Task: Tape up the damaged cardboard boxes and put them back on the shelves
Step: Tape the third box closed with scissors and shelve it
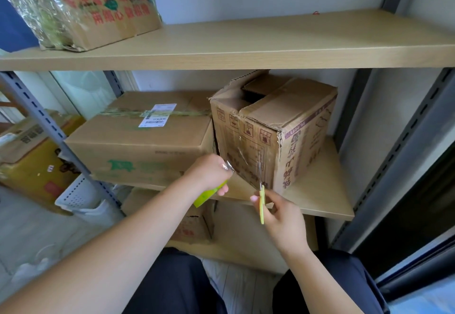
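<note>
Cutting tape at the damaged box [273, 129] on the middle shelf [320, 190]

Left hand [209, 173] is gripping the tape roll [209, 194], pulling clear tape [242, 163] taut; right hand [280, 215] is holding scissors [262, 203], best cutting close, then smoothing flat.

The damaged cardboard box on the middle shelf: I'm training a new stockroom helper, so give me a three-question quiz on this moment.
1. True or false: the torn brown cardboard box has its top flaps sealed flat.
2. What does the right hand hold? A) yellow-green scissors B) marker C) label
3. Fill in: the left hand pulls clear ____ across the box's front.

Key: 1 false; 2 A; 3 tape.
</note>
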Demonstrator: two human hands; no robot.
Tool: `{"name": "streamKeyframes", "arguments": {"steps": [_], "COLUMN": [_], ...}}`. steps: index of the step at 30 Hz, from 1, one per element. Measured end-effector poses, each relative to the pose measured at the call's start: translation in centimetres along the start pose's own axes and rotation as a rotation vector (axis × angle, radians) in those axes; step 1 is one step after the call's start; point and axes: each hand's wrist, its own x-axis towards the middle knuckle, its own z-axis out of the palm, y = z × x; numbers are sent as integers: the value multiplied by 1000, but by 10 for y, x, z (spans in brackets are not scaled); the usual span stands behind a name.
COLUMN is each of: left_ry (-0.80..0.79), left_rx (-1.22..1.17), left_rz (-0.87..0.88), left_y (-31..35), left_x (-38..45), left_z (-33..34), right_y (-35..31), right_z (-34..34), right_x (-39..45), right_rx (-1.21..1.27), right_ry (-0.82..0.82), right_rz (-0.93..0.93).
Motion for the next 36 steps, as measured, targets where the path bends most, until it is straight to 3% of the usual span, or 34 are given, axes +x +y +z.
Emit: {"name": "streamKeyframes", "arguments": {"steps": [6,11,18,23,26,31,34,36], "left_ry": [14,29,24,22,15,23,100,234], "left_rx": [-28,-60,-85,-112,-195,-251,-265,-339], "left_rz": [37,39,49,78,98,90,67,90], "left_y": [-7,-12,-12,-10,-8,-9,-9,-4], "left_x": [-9,-13,-14,-16,-19,-21,-20,-18], "left_z": [11,13,17,25,32,44,47,48], "right_y": [-7,-5,-1,-2,-5,-13,-15,-12], "right_z": [1,9,9,6,6,11,8,4], "right_x": [-3,18,19,6,5,-9,-9,-9], "right_rx": [-118,-172,71,117,269,467,507,580], "right_ry": [82,40,-144,-261,-293,-495,-492,-539], "right_rz": [63,120,101,53,106,163,195,227]}}
